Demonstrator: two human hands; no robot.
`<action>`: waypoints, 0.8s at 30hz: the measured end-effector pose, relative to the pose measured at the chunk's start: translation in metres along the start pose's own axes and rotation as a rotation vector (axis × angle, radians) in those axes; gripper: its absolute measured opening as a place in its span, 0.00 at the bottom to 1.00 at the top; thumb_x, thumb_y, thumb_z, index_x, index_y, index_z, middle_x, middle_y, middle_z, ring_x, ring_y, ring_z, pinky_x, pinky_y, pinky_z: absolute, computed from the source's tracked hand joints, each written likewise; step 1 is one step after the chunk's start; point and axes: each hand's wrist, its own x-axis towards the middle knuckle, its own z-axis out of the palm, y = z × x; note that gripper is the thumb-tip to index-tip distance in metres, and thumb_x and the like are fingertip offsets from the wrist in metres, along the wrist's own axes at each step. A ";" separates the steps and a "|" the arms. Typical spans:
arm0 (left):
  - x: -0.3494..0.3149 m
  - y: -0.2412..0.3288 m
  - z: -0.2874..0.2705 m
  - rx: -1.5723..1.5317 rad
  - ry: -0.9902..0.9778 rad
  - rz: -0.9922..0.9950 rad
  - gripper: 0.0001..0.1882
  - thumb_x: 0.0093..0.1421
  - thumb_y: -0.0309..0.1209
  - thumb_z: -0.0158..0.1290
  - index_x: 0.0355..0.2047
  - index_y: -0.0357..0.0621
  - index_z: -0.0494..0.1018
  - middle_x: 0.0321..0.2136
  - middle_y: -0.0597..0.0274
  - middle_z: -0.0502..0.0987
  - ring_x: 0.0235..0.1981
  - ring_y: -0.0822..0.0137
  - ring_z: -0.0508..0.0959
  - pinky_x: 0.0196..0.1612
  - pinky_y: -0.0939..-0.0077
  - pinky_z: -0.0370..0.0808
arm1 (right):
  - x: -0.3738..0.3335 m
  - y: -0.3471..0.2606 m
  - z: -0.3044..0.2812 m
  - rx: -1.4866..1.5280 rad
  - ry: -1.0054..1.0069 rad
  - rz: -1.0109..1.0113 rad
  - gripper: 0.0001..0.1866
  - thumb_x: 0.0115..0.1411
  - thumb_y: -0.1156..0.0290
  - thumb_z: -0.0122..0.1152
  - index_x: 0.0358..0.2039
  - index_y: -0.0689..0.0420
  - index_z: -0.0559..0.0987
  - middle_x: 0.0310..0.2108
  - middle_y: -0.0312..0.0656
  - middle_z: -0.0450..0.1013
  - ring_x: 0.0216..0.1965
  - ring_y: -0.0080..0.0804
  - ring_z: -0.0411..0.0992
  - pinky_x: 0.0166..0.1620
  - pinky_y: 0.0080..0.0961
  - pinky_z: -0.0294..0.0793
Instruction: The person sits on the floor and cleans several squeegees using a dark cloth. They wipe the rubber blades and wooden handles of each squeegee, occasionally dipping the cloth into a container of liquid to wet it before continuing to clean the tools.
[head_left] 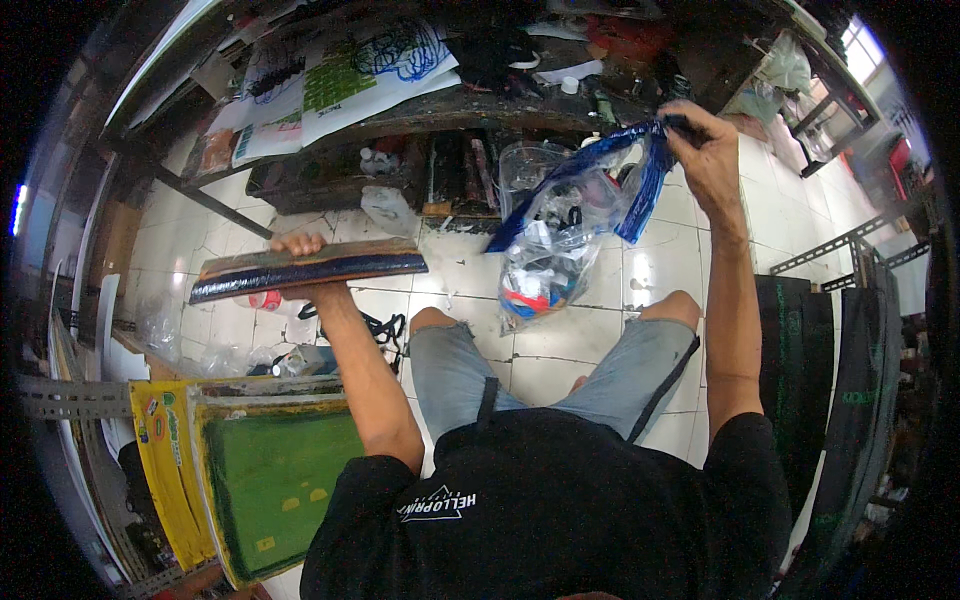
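Above the tiled floor (590,330), my hands are apart: left hand (300,262) clamped on a long squeegee (310,270), right hand (708,150) gripping a plastic bag (560,235) up by its blue handles. I'm mid-carry; setting either down needs free tabletop (480,105) space.

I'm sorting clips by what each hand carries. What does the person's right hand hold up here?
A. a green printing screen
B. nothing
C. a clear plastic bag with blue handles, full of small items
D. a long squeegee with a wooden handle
C: the right hand grips the blue handles of the clear plastic bag, while the left hand holds the squeegee.
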 end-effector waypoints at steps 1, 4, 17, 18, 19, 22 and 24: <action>-0.007 0.006 0.001 0.051 0.050 0.009 0.18 0.63 0.44 0.43 0.36 0.41 0.70 0.25 0.58 0.70 0.27 0.64 0.70 0.32 0.70 0.69 | 0.005 0.000 -0.002 0.087 -0.005 0.008 0.08 0.51 0.83 0.59 0.34 0.64 0.80 0.31 0.37 0.76 0.35 0.22 0.71 0.41 0.19 0.70; -0.023 0.018 0.003 0.066 0.075 0.020 0.18 0.64 0.43 0.41 0.37 0.40 0.71 0.23 0.58 0.69 0.27 0.64 0.70 0.31 0.71 0.69 | 0.017 -0.006 -0.013 0.143 -0.019 0.060 0.08 0.54 0.83 0.59 0.36 0.64 0.80 0.31 0.34 0.77 0.33 0.18 0.72 0.40 0.16 0.72; -0.053 0.063 -0.017 0.080 0.105 0.003 0.16 0.63 0.40 0.41 0.36 0.36 0.67 0.23 0.54 0.69 0.27 0.61 0.72 0.32 0.69 0.72 | 0.041 0.008 -0.013 0.081 0.043 0.024 0.09 0.55 0.83 0.58 0.37 0.64 0.80 0.31 0.34 0.77 0.31 0.18 0.72 0.37 0.16 0.73; -0.053 0.064 -0.017 0.089 0.122 0.011 0.16 0.63 0.40 0.41 0.36 0.36 0.67 0.23 0.55 0.69 0.26 0.61 0.72 0.32 0.69 0.72 | 0.040 0.013 -0.009 0.112 0.034 0.050 0.09 0.55 0.83 0.58 0.37 0.64 0.80 0.31 0.34 0.77 0.31 0.18 0.72 0.37 0.16 0.72; -0.054 0.064 -0.016 0.098 0.139 0.019 0.16 0.63 0.40 0.41 0.36 0.36 0.67 0.23 0.55 0.69 0.26 0.61 0.72 0.32 0.69 0.72 | 0.038 0.016 -0.004 0.121 0.020 0.068 0.09 0.55 0.83 0.58 0.37 0.64 0.80 0.31 0.34 0.77 0.31 0.18 0.72 0.37 0.16 0.72; -0.053 0.066 -0.014 0.110 0.167 0.029 0.15 0.63 0.39 0.41 0.35 0.37 0.67 0.23 0.56 0.68 0.26 0.62 0.71 0.32 0.70 0.71 | 0.034 0.027 0.014 0.131 -0.024 0.073 0.08 0.55 0.83 0.59 0.36 0.65 0.80 0.30 0.33 0.76 0.31 0.17 0.71 0.37 0.16 0.72; -0.051 0.067 -0.014 0.135 0.186 0.029 0.14 0.62 0.37 0.41 0.34 0.38 0.68 0.23 0.57 0.67 0.25 0.63 0.70 0.30 0.71 0.70 | 0.027 0.036 0.024 0.149 -0.033 0.154 0.08 0.55 0.83 0.59 0.36 0.65 0.80 0.30 0.33 0.76 0.30 0.17 0.70 0.35 0.16 0.71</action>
